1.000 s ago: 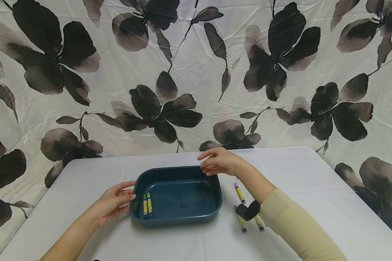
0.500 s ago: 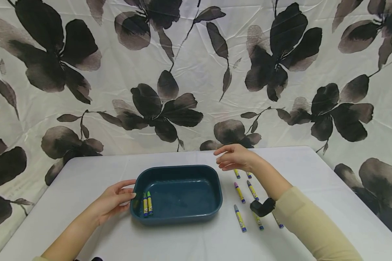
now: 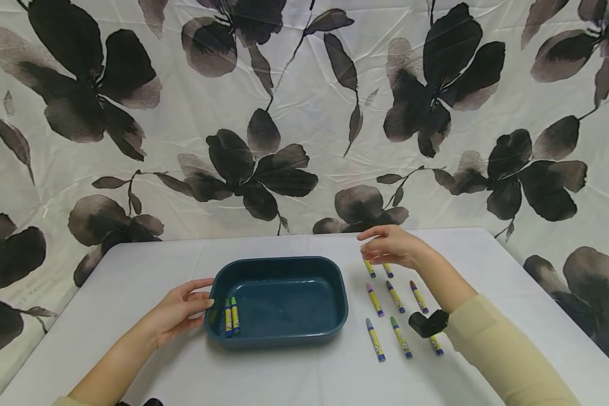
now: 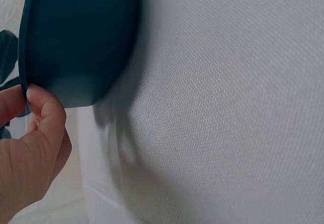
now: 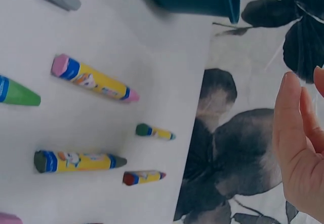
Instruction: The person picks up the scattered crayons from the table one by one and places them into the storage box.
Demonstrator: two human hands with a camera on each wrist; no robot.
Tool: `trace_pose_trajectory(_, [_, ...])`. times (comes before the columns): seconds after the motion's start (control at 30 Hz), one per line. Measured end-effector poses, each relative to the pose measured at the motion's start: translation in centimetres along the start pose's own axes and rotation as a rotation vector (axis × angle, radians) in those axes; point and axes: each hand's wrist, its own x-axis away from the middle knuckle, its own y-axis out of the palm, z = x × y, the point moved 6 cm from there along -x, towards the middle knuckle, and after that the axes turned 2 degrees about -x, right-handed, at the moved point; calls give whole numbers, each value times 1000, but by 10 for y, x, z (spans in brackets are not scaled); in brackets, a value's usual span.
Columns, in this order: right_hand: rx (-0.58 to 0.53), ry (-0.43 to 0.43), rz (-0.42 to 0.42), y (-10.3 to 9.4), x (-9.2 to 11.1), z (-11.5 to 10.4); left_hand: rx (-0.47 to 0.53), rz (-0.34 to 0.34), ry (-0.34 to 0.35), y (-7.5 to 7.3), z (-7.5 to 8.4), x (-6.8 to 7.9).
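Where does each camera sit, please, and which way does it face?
Head: worn on the head, facing forward and down at the blue tray, crayons and floral backdrop; left hand, right hand and forearms show.
Left wrist: on that wrist, facing the white tabletop and blue tray, whose rim the left hand pinches.
Right wrist: on that wrist, facing crayons, tabletop and floral backdrop; the right hand partly shows.
Shared: head and right wrist both show crayons and backdrop.

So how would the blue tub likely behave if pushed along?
The blue tub looks stiff: its rim shows no bend where the left hand grips it. Thin-looking walls suggest it is probably light for its size. Wide and low, it would likely slide rather than tip, though the crayons inside might roll.
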Motion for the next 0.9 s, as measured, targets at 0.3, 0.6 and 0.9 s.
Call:
trace_pose_trajectory(0.3, [-23,31,36,-20,0,13,0,10,-3,0,-2,0])
trace_pose_trajectory(0.6, [-58,62,71,-36,2,25,-2,13,-2,0,-1,-1])
trace_pose_trajectory(0.9, [-91,102,111,-46,3,44,0,-2,10,0,-3,-1])
